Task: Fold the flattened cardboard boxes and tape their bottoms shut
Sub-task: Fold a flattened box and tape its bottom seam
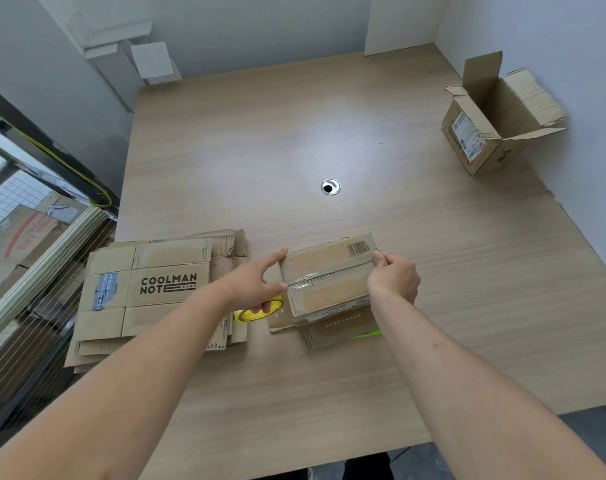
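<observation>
Head view: our left hand (260,284) grips the yellow tape roll (260,310); our right hand (393,277) pinches the small brown cardboard box (327,277), bottom-up on the wooden bench (329,133). We judge it light, crushable; hold its edges.

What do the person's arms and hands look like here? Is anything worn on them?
Both forearms are bare as far as the picture shows: no sleeves, gloves or watch. The left hand and the right hand carry no visible rings or bracelets. A small dark mark shows on the right forearm.
</observation>
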The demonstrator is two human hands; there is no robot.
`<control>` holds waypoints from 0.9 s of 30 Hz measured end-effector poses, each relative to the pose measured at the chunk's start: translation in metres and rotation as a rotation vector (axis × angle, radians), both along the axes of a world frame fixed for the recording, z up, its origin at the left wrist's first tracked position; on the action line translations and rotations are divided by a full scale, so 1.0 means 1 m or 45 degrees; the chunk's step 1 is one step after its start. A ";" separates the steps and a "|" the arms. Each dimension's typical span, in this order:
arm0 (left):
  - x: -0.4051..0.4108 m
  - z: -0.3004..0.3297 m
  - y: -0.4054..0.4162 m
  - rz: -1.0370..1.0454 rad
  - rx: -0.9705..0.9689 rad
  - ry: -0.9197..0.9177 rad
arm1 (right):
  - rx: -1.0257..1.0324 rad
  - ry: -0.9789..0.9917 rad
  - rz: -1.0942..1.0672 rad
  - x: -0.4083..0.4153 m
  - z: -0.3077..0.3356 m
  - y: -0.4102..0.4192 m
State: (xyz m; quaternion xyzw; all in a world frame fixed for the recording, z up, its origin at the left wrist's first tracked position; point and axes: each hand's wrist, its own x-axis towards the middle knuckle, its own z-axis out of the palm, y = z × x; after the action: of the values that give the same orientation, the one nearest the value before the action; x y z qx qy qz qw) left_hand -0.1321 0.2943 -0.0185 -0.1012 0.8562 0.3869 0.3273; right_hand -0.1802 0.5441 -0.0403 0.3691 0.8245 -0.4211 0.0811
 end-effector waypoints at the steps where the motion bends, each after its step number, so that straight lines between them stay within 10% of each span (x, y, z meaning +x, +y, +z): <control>1: -0.001 -0.002 0.001 -0.005 -0.011 0.004 | 0.012 0.002 0.001 -0.001 0.001 0.000; 11: -0.006 -0.030 0.029 0.105 0.080 0.113 | 0.769 0.270 0.700 0.016 -0.003 -0.022; 27: -0.010 -0.046 0.049 0.185 0.232 0.252 | 0.616 0.166 1.058 -0.014 -0.038 -0.017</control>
State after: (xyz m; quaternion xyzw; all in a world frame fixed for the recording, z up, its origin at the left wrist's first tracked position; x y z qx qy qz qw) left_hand -0.1424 0.3435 -0.0642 -0.0940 0.8360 0.4937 0.2203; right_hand -0.1938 0.5274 -0.0783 -0.0105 0.9798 -0.1716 0.1024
